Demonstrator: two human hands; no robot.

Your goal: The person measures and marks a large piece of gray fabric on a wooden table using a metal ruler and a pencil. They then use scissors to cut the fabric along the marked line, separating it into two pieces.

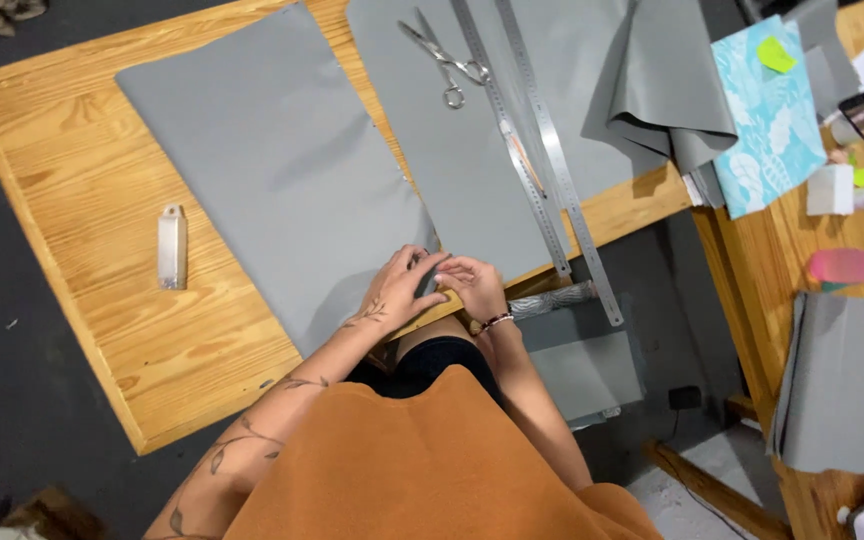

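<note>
Both hands meet at the near edge of the wooden worktop point(82, 190), where two grey sheets come together. The left hand point(399, 287) lies knuckles-up over the near corner of the left sheet point(272, 160), fingers curled down onto the material; its grip looks closed on the sheet's edge, probably to pin it flat while the other hand works. The right hand point(472, 285) sits just beside it, touching it, fingertips pinched at the near edge of the right sheet point(462, 150). What exactly the fingers hold is hidden between the two hands, so I cannot tell whether it is the sheet alone or some small thing as well.

The sheets lie flat and side by side, likely so that their edges can be matched. Scissors point(442, 60) and two long steel rulers point(542, 150) rest on the right sheet toward the far edge, within reach yet apart from the hands. A small white clip-like object point(172, 246) lies on bare wood near the left edge.
</note>
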